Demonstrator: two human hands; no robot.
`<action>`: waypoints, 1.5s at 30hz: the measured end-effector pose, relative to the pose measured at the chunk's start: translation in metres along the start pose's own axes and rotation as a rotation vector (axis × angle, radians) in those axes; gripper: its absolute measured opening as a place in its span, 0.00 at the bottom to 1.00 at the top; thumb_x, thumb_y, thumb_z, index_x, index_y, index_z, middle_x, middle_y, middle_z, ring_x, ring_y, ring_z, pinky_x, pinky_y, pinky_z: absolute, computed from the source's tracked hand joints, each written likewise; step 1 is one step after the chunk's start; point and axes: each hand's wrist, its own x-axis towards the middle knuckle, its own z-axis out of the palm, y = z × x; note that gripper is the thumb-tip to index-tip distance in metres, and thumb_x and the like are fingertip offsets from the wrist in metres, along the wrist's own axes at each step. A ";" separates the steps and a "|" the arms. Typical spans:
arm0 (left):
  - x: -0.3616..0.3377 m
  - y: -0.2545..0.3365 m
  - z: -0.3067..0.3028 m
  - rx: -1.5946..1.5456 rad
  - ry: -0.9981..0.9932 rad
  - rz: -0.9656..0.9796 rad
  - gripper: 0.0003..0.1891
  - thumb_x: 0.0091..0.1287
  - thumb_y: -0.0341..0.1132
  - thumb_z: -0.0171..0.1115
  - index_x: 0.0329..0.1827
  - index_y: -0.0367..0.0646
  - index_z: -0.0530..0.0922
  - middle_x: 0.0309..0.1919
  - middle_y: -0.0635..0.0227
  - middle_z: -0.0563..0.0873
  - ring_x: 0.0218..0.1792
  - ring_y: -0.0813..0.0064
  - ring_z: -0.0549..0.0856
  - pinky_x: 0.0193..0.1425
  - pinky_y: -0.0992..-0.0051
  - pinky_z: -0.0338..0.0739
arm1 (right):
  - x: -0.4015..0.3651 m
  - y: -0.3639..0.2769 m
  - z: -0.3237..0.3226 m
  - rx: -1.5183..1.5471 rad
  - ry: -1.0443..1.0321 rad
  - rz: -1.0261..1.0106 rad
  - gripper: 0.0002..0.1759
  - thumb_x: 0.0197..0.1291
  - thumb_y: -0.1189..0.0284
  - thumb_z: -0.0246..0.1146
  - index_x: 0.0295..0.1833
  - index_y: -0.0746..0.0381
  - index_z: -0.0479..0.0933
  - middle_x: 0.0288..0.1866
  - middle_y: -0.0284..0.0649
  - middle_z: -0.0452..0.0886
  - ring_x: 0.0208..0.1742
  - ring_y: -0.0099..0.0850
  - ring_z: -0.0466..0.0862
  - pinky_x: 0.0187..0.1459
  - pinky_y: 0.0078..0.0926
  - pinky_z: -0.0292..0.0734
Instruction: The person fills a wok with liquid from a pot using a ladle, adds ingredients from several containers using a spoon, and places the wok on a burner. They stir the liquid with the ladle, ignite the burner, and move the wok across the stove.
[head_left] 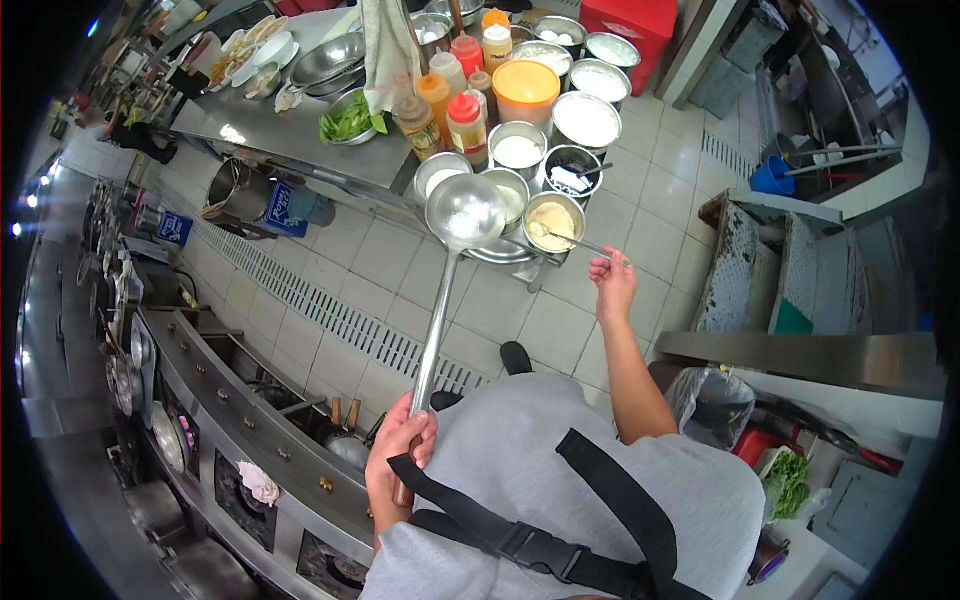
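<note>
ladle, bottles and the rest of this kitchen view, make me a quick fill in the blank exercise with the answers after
The left hand grips the large ladle by its ____.
The thin utensil reaching into the yellowish paste is held in the person's ____ hand.
The leafy vegetables near the sauce bottles are ____ in color.
The bucket at the right of the view is ____ in color.

Missing words: handle; right; green; blue
</note>
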 end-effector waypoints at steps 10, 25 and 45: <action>-0.008 -0.009 -0.012 -0.025 -0.021 0.040 0.17 0.66 0.30 0.50 0.56 0.40 0.62 0.22 0.69 0.68 0.12 0.85 0.67 0.12 0.85 0.61 | -0.011 -0.030 0.086 -0.108 -0.308 -0.294 0.16 0.67 0.66 0.49 0.48 0.68 0.73 0.27 0.36 0.78 0.27 0.21 0.76 0.31 0.17 0.73; -0.041 -0.032 -0.020 -0.124 0.125 0.111 0.15 0.65 0.30 0.51 0.54 0.42 0.64 0.23 0.69 0.69 0.12 0.85 0.66 0.11 0.85 0.62 | 0.049 0.058 0.212 -0.632 -0.361 -0.537 0.16 0.64 0.66 0.49 0.40 0.67 0.77 0.20 0.38 0.78 0.24 0.29 0.80 0.30 0.29 0.73; -0.035 -0.020 -0.023 -0.163 0.096 0.168 0.18 0.65 0.30 0.51 0.58 0.42 0.64 0.23 0.69 0.68 0.13 0.84 0.66 0.12 0.85 0.63 | 0.073 0.072 0.209 -0.322 -0.265 -0.161 0.14 0.65 0.69 0.48 0.41 0.69 0.73 0.23 0.41 0.78 0.20 0.25 0.77 0.23 0.21 0.74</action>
